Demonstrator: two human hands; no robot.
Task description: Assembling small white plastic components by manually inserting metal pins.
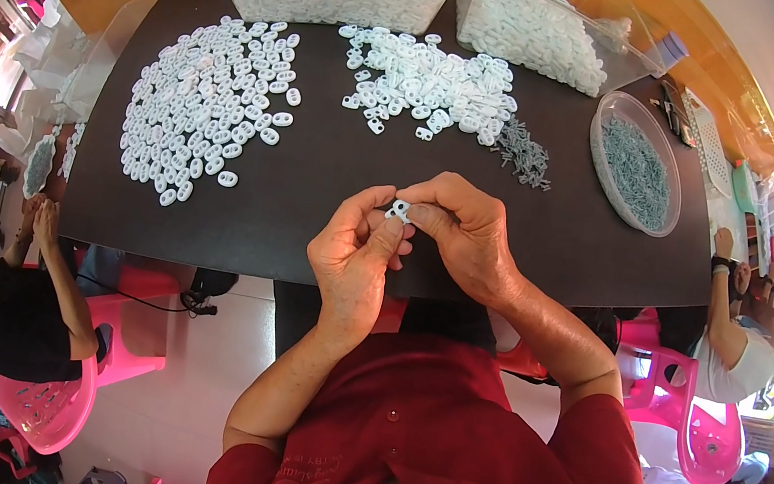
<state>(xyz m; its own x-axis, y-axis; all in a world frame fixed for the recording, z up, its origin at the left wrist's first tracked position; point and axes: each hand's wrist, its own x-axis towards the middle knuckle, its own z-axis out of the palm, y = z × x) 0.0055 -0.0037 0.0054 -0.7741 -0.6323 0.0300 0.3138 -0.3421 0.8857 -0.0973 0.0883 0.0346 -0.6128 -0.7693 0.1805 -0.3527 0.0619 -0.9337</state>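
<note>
Centrally, fingers [387, 233] of left hand [352, 247] and right hand [469, 233] pinch small white two-holed piece [400, 210] over table [277, 199]. Beyond: loose white pieces [202, 101] spread left, grey-green pins [523, 154] heaped right of centre.

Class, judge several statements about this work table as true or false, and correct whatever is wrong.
1. The left hand and right hand meet at one small white piece. True.
2. The round tray stands on the table's left side. False: the round tray is on the right.
3. A small heap of thin grey pieces lies beside the middle pile of white pieces. True.
4. Both clear bins at the far edge are empty. False: the clear bins hold many white pieces.
5. The tabletop is dark. True.
6. The person's shirt is blue. False: the shirt is dark red.
</note>
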